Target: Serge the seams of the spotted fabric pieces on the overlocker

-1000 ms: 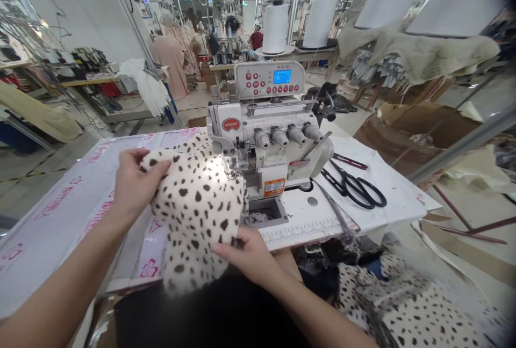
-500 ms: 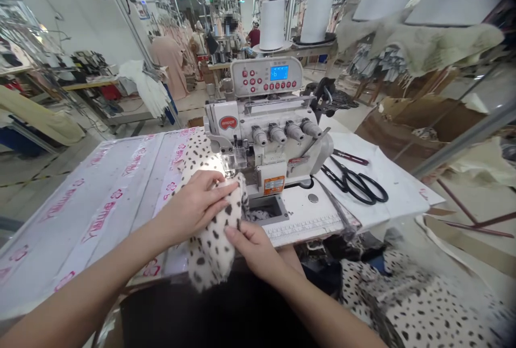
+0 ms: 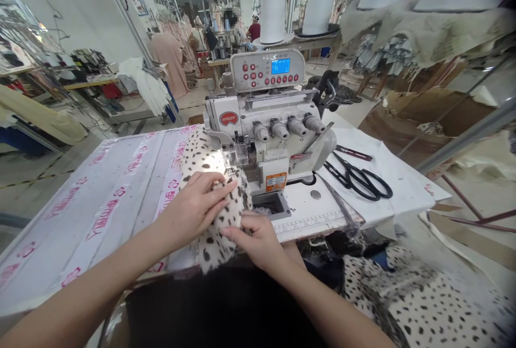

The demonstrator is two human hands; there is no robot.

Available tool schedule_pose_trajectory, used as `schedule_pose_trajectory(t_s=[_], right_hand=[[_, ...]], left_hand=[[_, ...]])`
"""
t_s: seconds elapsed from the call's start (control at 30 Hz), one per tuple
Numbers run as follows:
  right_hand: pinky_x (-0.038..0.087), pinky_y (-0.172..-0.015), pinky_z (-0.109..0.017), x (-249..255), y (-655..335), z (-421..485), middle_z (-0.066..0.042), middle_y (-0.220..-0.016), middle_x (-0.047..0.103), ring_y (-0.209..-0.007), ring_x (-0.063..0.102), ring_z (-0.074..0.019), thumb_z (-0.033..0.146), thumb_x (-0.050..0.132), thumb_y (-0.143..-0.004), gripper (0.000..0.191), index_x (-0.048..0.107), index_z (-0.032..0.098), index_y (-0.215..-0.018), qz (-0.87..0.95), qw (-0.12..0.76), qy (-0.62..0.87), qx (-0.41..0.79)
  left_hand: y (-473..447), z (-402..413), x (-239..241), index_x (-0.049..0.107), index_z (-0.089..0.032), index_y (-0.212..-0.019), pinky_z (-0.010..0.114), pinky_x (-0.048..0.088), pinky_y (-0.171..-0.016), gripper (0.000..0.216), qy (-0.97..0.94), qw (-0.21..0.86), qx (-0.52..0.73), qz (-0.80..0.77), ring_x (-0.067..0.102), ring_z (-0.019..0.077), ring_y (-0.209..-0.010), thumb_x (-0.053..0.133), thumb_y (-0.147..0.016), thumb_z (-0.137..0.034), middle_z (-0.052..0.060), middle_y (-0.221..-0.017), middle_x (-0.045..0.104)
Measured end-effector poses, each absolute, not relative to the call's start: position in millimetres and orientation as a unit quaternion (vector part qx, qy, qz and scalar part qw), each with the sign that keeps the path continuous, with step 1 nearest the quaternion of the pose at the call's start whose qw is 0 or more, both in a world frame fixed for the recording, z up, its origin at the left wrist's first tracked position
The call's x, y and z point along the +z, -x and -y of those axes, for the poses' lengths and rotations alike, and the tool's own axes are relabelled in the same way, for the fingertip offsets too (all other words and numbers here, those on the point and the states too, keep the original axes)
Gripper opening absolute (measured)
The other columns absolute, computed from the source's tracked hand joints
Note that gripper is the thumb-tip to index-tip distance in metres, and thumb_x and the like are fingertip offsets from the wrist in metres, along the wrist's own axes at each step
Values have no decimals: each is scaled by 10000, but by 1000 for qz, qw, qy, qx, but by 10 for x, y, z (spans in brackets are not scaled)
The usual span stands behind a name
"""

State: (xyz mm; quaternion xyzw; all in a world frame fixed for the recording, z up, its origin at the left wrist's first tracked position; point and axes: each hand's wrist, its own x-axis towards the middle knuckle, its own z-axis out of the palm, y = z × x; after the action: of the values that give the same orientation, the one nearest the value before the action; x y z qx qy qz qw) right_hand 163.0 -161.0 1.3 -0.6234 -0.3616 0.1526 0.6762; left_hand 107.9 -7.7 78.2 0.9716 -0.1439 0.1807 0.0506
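Observation:
A length of furry white fabric with dark spots (image 3: 220, 248) runs under the presser foot (image 3: 230, 171) of a white overlock sewing machine (image 3: 264, 122) and hangs over the table's front edge. My left hand (image 3: 196, 203) grips it from the left, fingers closed together near the foot. Lower and to the right, my right hand (image 3: 258, 238) pinches the fabric's edge between thumb and fingers. The work lamp lights the cloth behind the foot, and part of the fabric is hidden under my hands.
Black scissors (image 3: 363, 180) and a dark red-handled tool (image 3: 353, 153) lie right of the machine. Thread cones (image 3: 273, 16) stand behind it. More spotted fabric (image 3: 435, 299) is heaped at lower right, near a cardboard box (image 3: 423, 114). Plastic sheeting covers the table (image 3: 100, 197) at left.
The fabric has fed a little further toward the machine, and its hanging end sits higher. My right hand has moved slightly up with its edge. The view has shifted slightly.

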Motion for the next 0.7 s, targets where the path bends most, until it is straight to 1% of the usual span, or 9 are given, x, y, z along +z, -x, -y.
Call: schedule_pose_trajectory(t_s=[0.1,0.23,0.3,0.37,0.43,0.5,0.57,0.63,0.7], right_hand=[[281,-499,-242,28,-1664,1579,38,-525,324,-531,344,-99,432,599,-771,503,298,182,-455,359,689,612,148],[283,-508,-240,67,-1742,1523,40,-518,321,-527,341,-98,377,608,-776,486,308,179,-449,340,708,603,142],[286,-510,-235,81,-1780,1501,42,-521,319,-525,335,-96,355,610,-776,472,320,177,-449,330,715,603,129],[319,-543,-231,77,-1784,1495,29,-568,384,-566,384,-107,347,599,-783,394,409,172,-485,333,717,600,124],[367,-604,-234,53,-1739,1513,5,-668,488,-650,460,-129,346,589,-789,261,535,168,-607,344,711,595,148],[395,-631,-239,15,-1653,1555,-7,-724,543,-689,497,-144,351,582,-793,203,582,166,-708,350,698,594,193],[400,-613,-237,-21,-1556,1608,-1,-687,545,-654,494,-139,357,570,-802,226,563,164,-684,348,682,605,219],[391,-606,-239,-44,-1481,1654,3,-646,524,-631,474,-133,355,554,-814,265,527,166,-630,353,668,623,203],[378,-604,-243,-48,-1449,1679,5,-623,502,-619,454,-130,347,549,-819,296,496,168,-589,362,659,636,175]], left_hand=[[-1068,103,790,506,-218,-1226,343,436,-775,365,-971,50,182,147,452,201,-907,436,-869,-190,102,-1086,490],[-1097,68,777,507,-222,-1229,354,428,-782,365,-974,49,172,138,438,217,-940,427,-873,-201,108,-1093,479],[-1142,2,775,495,-238,-1243,375,420,-810,375,-977,50,156,136,427,229,-977,427,-875,-221,106,-1108,471],[-1192,-69,788,483,-252,-1256,404,404,-852,382,-979,48,139,140,415,236,-1012,426,-878,-238,102,-1124,461],[-1223,-109,805,478,-259,-1259,414,398,-867,382,-980,40,130,147,408,238,-1030,422,-881,-241,100,-1128,458],[-1216,-95,810,500,-246,-1236,403,408,-849,367,-975,33,149,162,416,235,-1019,437,-874,-228,102,-1113,471],[-1171,-34,792,533,-202,-1192,379,421,-820,342,-964,40,187,183,439,222,-983,463,-857,-187,106,-1074,499],[-1110,37,758,551,-164,-1150,354,429,-797,319,-953,63,222,198,462,202,-942,479,-841,-139,108,-1036,520],[-1067,70,733,558,-162,-1137,339,429,-788,315,-950,83,228,198,471,188,-923,476,-836,-113,103,-1025,526]])
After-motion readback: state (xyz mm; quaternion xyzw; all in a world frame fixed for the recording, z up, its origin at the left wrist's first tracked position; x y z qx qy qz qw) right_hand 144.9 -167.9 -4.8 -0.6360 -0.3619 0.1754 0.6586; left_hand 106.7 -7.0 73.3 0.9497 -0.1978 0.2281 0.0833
